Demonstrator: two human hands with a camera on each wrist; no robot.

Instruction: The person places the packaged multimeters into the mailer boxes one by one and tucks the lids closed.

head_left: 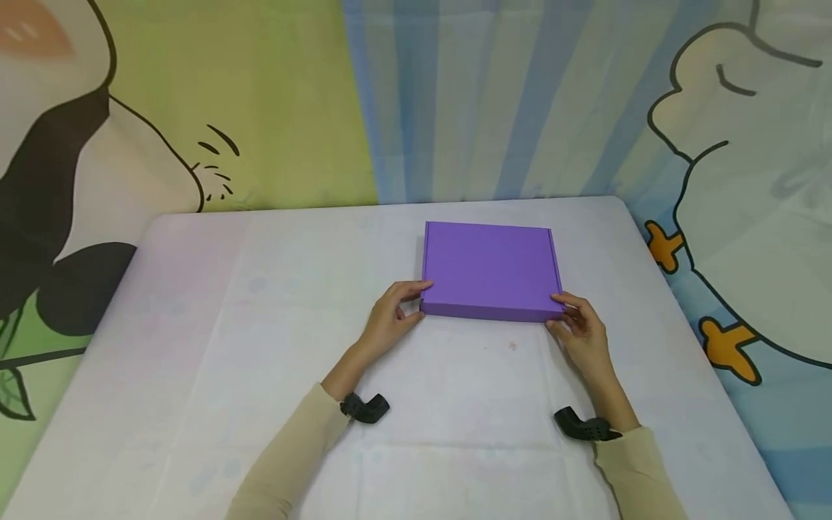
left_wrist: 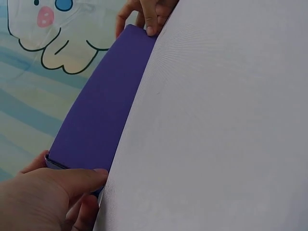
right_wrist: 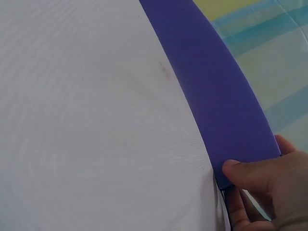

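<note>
A flat purple cardboard box [head_left: 490, 267] with its lid down is on the white-covered table, its front wall facing me. My left hand [head_left: 390, 318] grips the front left corner, index finger on top and thumb at the front wall. At the front right corner my right hand [head_left: 581, 328] holds the box in the same way. The left wrist view shows the left thumb on the front wall [left_wrist: 101, 106] of the box. In the right wrist view the right thumb presses that wall close to its end. What the box contains is hidden.
White cloth covers the table [head_left: 260, 347], with a small reddish mark [head_left: 513, 346] in front of the box. A printed curtain [head_left: 455, 101] with cartoon animals hangs behind and along the sides. Black wrist cameras [head_left: 365, 409] sit on both wrists.
</note>
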